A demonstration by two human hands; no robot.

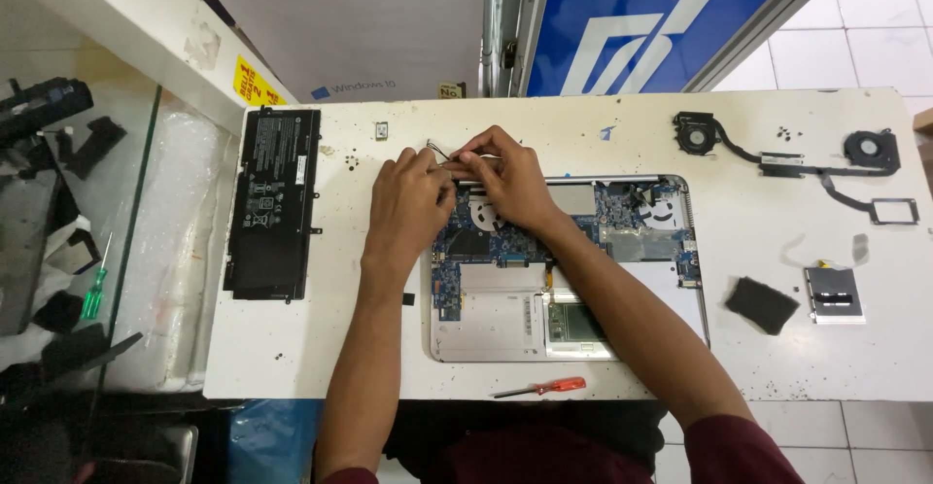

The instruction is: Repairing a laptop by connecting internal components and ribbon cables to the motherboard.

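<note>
An open laptop (569, 270) lay on its back on the white table (777, 367), with its bottom cover off and its blue board showing. Both hands met at the laptop's far left corner. The left hand (408, 207) pressed down there, fingers bent. The right hand (505, 178) pinched some thin wires (439, 151) that stuck out past the edge.

The wires looked soft, light and very easy to snap, so it seemed best to hold them near the end and pull gently. The board looked stiff but easy to break, so it seemed safer to hold the laptop by its metal rim.

A flat black battery (274, 202) lay to the left, well apart. Two small fans joined by a pipe (787, 158) lay to the right. A red screwdriver (544, 387) lay near the front edge.
</note>
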